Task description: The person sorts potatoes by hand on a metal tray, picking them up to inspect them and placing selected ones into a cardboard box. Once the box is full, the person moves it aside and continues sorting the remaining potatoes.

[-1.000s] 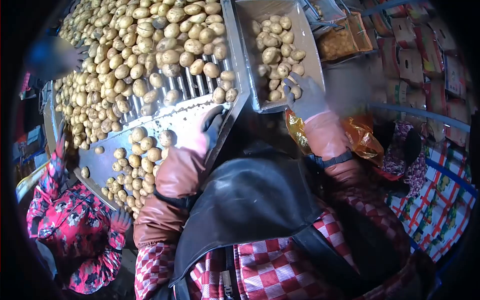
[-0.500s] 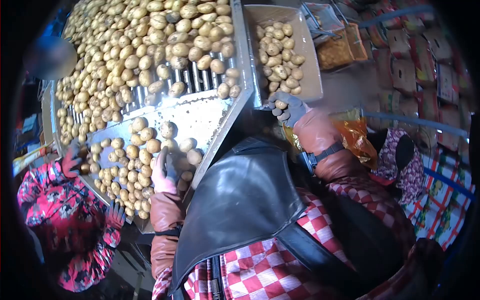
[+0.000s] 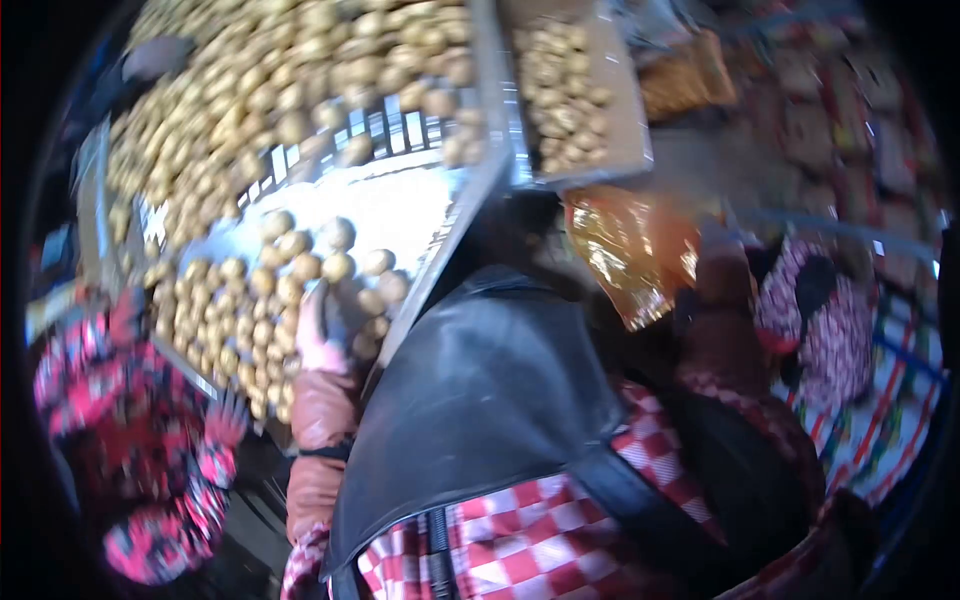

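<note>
The potatoes lie loose across the metal bench, and more fill part of a box beside it. The left hand is among the potatoes near the bench's edge; blur hides whether its fingers close on any. The right hand is lost in blur and shade beyond its sleeve, near the orange bag, so I cannot tell its state. Each potato should feel firm and fairly light, its skin liable to bruise or scuff, rolling readily on smooth metal; fingers cupped around its widest part would hold best.
</note>
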Action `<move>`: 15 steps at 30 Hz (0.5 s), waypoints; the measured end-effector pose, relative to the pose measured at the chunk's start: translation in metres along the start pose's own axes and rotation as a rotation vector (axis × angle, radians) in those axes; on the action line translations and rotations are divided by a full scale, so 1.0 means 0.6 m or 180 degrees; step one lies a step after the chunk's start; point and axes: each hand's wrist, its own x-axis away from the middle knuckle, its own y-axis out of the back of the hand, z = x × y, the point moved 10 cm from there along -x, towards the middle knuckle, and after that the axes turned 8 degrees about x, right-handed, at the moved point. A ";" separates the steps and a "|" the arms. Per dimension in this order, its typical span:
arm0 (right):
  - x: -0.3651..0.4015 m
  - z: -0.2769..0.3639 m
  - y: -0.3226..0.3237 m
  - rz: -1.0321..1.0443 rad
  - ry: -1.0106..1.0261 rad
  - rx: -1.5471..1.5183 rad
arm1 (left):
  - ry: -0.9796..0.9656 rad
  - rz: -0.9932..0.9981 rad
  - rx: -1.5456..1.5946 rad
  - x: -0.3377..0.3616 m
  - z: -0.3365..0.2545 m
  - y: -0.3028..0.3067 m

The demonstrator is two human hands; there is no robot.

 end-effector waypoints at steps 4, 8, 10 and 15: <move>-0.124 0.132 0.038 -0.0034 0.0552 -0.4811 | -0.0192 -0.0273 -0.0537 0.040 0.029 0.043; -0.256 0.321 0.084 0.1497 -0.1140 -0.7504 | -0.0599 -0.0321 -0.0776 0.049 0.000 0.021; -0.307 0.449 0.191 0.2124 0.1057 -0.7246 | -0.0359 -0.0250 -0.1438 0.073 0.015 0.019; -0.301 0.623 0.318 0.3131 0.0599 -0.6053 | 0.0636 -0.0861 -0.1462 0.198 0.134 0.080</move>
